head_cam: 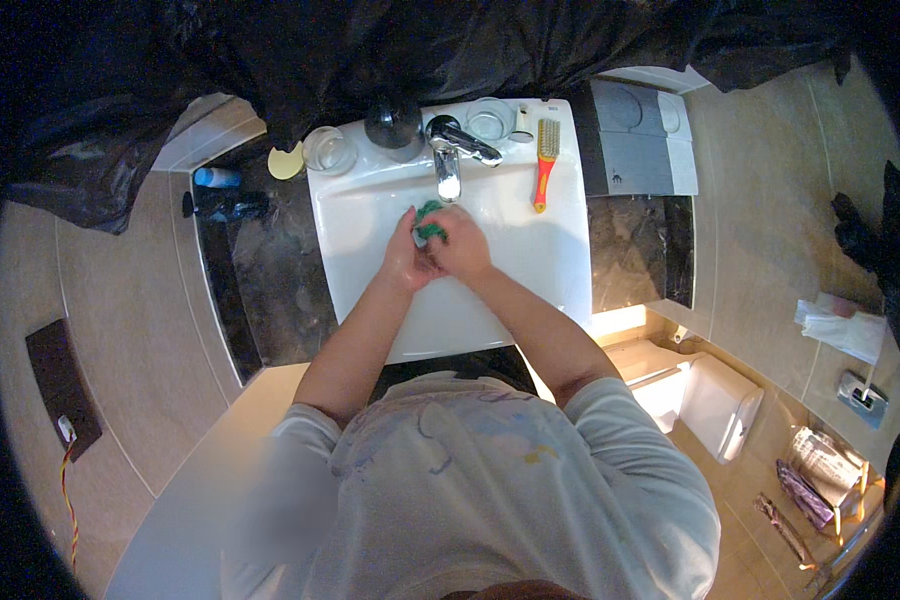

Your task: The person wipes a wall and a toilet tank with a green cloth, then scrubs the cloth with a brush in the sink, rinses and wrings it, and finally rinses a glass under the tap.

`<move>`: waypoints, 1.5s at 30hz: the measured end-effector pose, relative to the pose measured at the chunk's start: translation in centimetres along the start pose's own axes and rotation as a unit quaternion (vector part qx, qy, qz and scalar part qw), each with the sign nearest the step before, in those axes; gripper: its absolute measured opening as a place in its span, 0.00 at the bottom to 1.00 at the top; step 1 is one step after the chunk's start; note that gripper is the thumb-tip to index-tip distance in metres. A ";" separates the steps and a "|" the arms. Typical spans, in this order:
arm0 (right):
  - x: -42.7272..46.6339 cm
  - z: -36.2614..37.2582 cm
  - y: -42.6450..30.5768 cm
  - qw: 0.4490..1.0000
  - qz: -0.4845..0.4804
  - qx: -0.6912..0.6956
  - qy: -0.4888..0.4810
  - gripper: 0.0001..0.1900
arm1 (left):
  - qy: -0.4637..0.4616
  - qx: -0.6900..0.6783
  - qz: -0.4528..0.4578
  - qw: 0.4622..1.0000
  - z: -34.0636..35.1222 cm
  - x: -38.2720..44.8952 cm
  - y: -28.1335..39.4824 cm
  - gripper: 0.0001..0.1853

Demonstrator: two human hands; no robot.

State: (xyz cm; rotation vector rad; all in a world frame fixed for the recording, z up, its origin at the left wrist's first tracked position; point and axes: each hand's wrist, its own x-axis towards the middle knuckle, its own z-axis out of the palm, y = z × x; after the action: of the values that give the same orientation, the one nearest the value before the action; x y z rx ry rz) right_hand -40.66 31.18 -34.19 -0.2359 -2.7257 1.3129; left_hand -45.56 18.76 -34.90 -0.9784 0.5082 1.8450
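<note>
Both my hands meet over the white washbasin [525, 300], just below the spout of the chrome tap [448, 165]. My left hand [409, 255] is held on edge, its fingers pointing towards the tap, and bears against a crumpled green thing [429, 221], perhaps a scouring pad or scrubber. Across it lies my right hand [461, 244], with curled fingers gripping the green thing from the other side. The fingers partly cover it. A red and yellow wire brush [544, 169] rests on the basin's right side, bristles towards the back.
Along the basin's back edge stand a glass jar [330, 151], a dark round container [394, 127] and a clear glass dish [489, 120]. A grey box [634, 139] stands on the right of the dark stone counter [277, 292]; a blue-capped bottle [217, 178] lies left.
</note>
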 end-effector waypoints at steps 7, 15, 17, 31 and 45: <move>-1.8 -0.3 -3.4 0.995 -0.096 0.000 -0.012 0.08 | -0.134 -0.001 0.030 0.991 -2.7 3.6 0.7 0.14; 0.8 -1.4 5.3 0.989 -0.026 -0.115 0.084 0.13 | 0.188 0.285 0.282 0.897 0.0 0.7 -0.9 0.18; 0.5 -1.3 6.2 0.983 -0.058 -0.159 0.078 0.16 | 0.240 0.229 0.240 0.912 1.0 -0.5 -0.6 0.23; 0.0 -0.9 -2.7 0.997 0.026 -0.056 -0.037 0.11 | -0.048 -0.017 0.044 0.998 -0.6 3.2 0.1 0.15; 0.3 0.2 4.0 0.996 0.028 -0.083 -0.033 0.18 | 0.151 0.091 0.068 0.982 -0.6 1.0 0.2 0.33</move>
State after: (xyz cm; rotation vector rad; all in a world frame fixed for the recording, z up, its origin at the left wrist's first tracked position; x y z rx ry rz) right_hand -40.64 33.59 -37.42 -0.2886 -2.9070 1.1265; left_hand -45.73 18.75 -36.09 -1.1275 0.9313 1.7393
